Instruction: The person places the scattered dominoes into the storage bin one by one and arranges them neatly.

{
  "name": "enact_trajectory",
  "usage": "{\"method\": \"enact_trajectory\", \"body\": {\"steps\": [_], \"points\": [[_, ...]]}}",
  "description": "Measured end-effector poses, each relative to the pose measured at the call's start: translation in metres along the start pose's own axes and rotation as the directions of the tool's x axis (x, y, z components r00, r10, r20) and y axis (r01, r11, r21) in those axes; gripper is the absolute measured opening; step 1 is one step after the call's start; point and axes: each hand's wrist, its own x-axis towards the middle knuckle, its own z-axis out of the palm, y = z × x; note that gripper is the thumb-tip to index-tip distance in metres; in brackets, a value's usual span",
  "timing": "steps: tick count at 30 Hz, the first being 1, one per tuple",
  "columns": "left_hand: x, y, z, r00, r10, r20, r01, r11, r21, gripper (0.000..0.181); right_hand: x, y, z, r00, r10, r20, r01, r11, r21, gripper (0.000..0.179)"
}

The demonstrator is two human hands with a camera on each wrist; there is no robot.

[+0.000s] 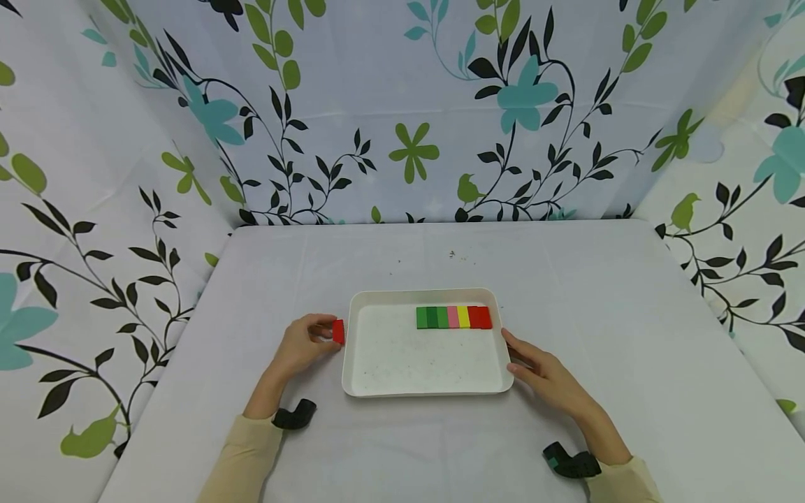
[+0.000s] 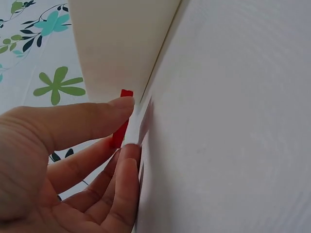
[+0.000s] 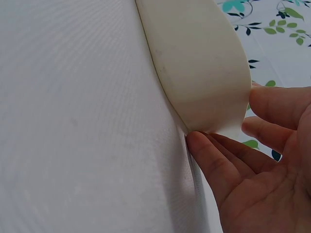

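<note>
My left hand [image 1: 305, 342] pinches a small red block [image 1: 338, 332] between thumb and fingers, just outside the left side of a shallow white tray [image 1: 383, 370]. In the left wrist view the red block [image 2: 120, 131] shows as a narrow strip by the thumb tip, with the other fingers loosely bent below. My right hand [image 1: 547, 377] touches the tray's right side with its fingertips, the fingers fairly straight. A row of colored blocks [image 1: 453, 317], green, pink, yellow and red, lies side by side along the tray's far right part.
The tray rests on a white cloth-covered table [image 1: 402, 447]. Small dark crumbs [image 1: 452, 254] lie beyond the tray. A flowered curtain [image 1: 352, 105] surrounds the table at the back and sides. Black wrist devices [image 1: 295, 414] sit by both sleeves.
</note>
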Motion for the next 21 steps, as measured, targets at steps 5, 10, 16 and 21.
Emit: {"method": "enact_trajectory", "body": {"steps": [5, 10, 16, 21], "points": [[0.001, -0.002, -0.003, 0.999, -0.021, -0.026, 0.020, 0.998, -0.056, 0.051, 0.000, 0.000, 0.000, 1.000, 0.004, -0.001, -0.004, 1.000, -0.009, 0.059], [0.000, 0.005, -0.009, 0.997, -0.036, -0.065, 0.028, 0.993, -0.116, 0.053, 0.001, 0.002, 0.000, 1.000, 0.002, 0.001, -0.002, 1.000, -0.010, 0.059], [-0.001, 0.024, -0.018, 0.992, -0.029, -0.122, 0.007, 0.983, -0.182, 0.052, 0.001, 0.003, 0.000, 1.000, -0.003, 0.003, 0.003, 1.000, 0.000, 0.060], [0.003, 0.045, -0.021, 0.985, 0.023, -0.171, -0.059, 0.976, -0.212, 0.051, 0.001, 0.004, 0.000, 1.000, -0.007, 0.005, 0.006, 1.000, 0.005, 0.059]]}}
